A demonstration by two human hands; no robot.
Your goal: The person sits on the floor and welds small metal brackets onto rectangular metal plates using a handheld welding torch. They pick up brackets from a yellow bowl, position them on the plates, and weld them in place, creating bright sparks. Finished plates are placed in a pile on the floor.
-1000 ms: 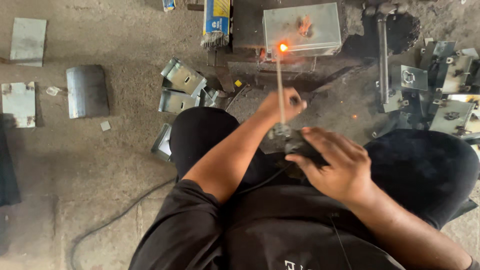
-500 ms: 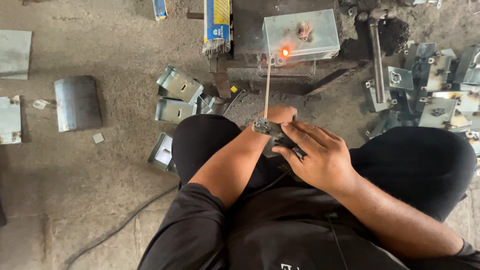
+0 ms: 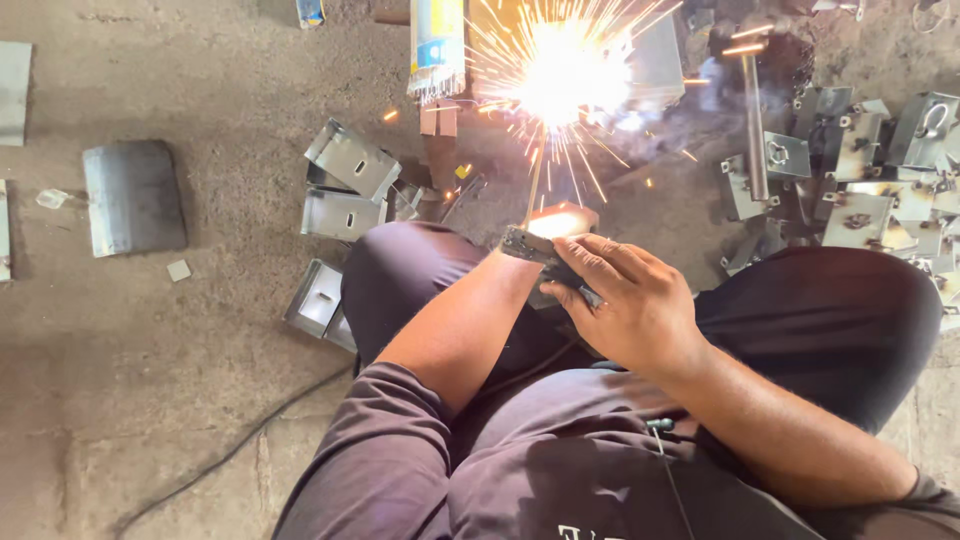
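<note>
Welding rod arcing at metal box — right hand clenched around electrode holder, left hand's grip hidden; keep rod steady

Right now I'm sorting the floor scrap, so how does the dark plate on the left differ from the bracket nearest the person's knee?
The dark plate is dull, charcoal-coloured and plain, while the folded bracket is bright, reflective metal with a slot cut in it. The dark plate lies alone, apart from other pieces; the folded bracket sits in a cluster, against another bracket. Both are sheet metal lying on the concrete floor.
</note>
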